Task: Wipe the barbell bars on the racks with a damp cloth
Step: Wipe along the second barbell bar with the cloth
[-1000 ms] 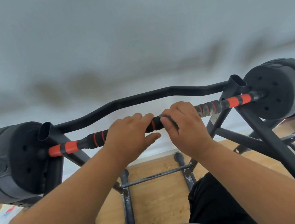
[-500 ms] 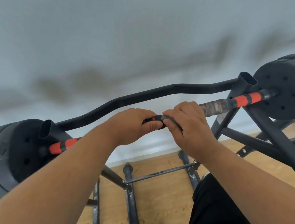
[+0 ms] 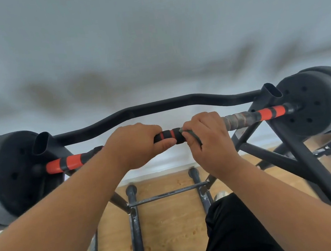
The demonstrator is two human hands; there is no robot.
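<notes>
Both hands are on the bar (image 3: 168,136), which sits across the rack (image 3: 301,150) with a black plate (image 3: 314,105) on each end. The left hand (image 3: 135,145) is wrapped around the bar left of center, thumb underneath. The right hand (image 3: 208,139) is just beside it, with a short stretch of black and orange foam grip showing between them. It's clenched around the bar with a grey cloth (image 3: 193,136) bunched under the fingers; only an edge of cloth peeks out.
</notes>
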